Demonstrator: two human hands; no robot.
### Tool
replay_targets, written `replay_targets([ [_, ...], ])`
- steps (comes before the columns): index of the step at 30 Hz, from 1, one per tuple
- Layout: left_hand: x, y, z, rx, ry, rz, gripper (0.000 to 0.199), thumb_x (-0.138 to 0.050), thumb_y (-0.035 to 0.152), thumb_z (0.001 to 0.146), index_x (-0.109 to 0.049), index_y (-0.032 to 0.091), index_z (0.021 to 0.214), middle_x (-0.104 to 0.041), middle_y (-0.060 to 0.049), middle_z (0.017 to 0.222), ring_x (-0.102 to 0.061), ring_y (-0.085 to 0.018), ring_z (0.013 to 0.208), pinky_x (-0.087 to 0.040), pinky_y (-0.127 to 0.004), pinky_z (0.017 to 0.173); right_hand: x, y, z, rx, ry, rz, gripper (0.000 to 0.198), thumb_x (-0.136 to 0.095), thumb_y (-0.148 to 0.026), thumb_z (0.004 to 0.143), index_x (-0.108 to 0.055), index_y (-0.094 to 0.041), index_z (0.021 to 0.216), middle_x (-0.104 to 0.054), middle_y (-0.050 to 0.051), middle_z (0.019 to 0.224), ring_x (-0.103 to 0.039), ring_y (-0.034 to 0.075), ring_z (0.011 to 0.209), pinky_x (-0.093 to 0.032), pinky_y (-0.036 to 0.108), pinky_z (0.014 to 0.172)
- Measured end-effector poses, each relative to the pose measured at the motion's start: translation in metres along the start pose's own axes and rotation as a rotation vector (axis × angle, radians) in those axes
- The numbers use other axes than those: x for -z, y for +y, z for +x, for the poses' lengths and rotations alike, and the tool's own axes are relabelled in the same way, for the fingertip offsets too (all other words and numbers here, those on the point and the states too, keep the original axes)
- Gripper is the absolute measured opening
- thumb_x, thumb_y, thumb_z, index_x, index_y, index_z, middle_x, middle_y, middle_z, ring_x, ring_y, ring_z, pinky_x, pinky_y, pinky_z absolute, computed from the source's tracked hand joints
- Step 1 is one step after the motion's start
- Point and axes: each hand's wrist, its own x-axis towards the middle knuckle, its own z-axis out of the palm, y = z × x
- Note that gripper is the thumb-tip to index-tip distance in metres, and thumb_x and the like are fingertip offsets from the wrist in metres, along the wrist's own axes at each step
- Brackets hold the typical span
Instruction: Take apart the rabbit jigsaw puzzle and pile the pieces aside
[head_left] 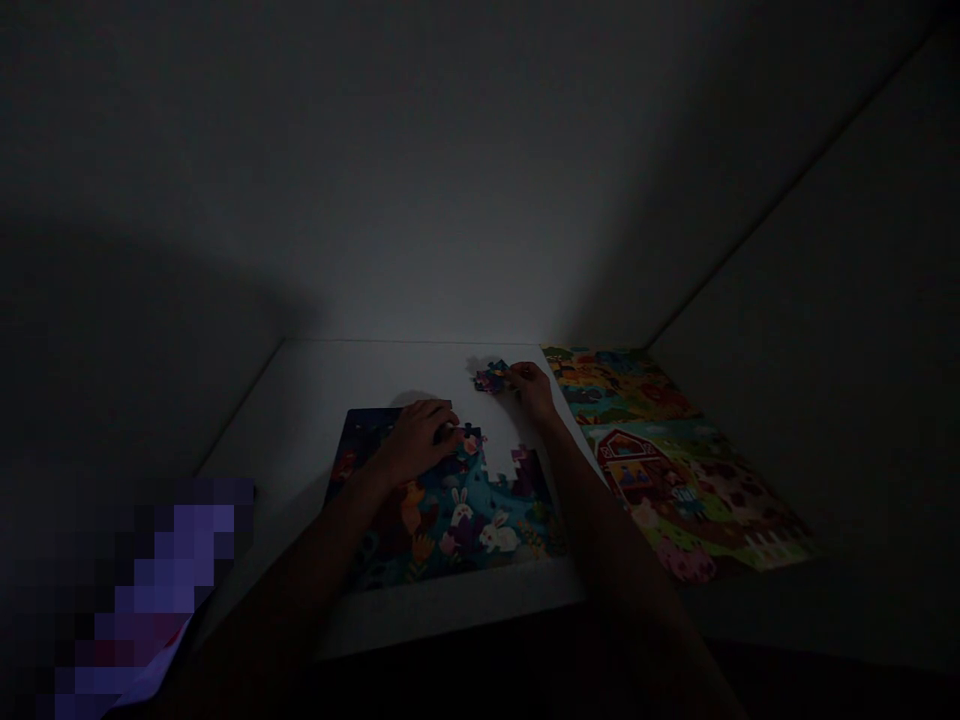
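Observation:
A partly joined jigsaw puzzle (435, 540) with white rabbits on a dark blue-green ground lies on the white table, with a gap in its upper right part. My left hand (424, 435) rests over its upper edge, fingers loosely bent and apart, with no piece visible in them. Beyond the gap, my right hand (531, 388) pinches a small cluster of joined puzzle pieces (491, 377) by its right side. The cluster is dark blue and purple and is held apart from the main puzzle. Dim light hides the finer detail.
To the right lie a farm picture puzzle (675, 500) with a red barn and, behind it, another animal picture (611, 385). A wall (420, 250) borders the white table (330, 375) at the back. A blurred, purple-lit object (176, 570) stands at lower left.

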Motion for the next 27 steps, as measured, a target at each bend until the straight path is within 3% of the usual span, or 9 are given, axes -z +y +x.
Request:
replay_targets([
  [8, 0.002, -0.003, -0.004, -0.027, -0.153, 0.041, 0.055, -0.071, 0.057, 0.077, -0.062, 0.024, 0.120, -0.049, -0.011, 0.141, -0.040, -0.033, 0.132, -0.034, -0.051, 0.109, -0.001, -0.003, -0.001, -0.050, -0.011, 0.017, 0.034, -0.071, -0.047, 0.064, -0.055, -0.020, 0.078, -0.065, 0.002, 0.072, -0.061, 0.018, 0.066, -0.045, 0.028, 0.058],
  [19, 0.002, -0.003, -0.001, -0.058, -0.115, 0.052, 0.051, -0.073, 0.055, 0.075, -0.063, 0.023, 0.113, -0.054, -0.010, 0.133, -0.044, -0.030, 0.126, -0.036, -0.046, 0.108, -0.007, 0.011, 0.002, 0.081, 0.000, -0.155, 0.019, -0.066, -0.036, 0.069, -0.056, -0.020, 0.076, -0.064, 0.001, 0.075, -0.060, 0.017, 0.072, -0.049, 0.031, 0.069],
  [27, 0.013, -0.005, 0.004, -0.090, -0.243, 0.135, 0.057, -0.071, 0.059, 0.076, -0.062, 0.025, 0.122, -0.050, -0.009, 0.142, -0.041, -0.033, 0.132, -0.034, -0.048, 0.109, -0.004, 0.016, 0.007, 0.091, 0.025, -0.197, 0.013, -0.060, -0.032, 0.073, -0.060, -0.020, 0.078, -0.066, 0.002, 0.083, -0.060, 0.017, 0.077, -0.048, 0.032, 0.078],
])
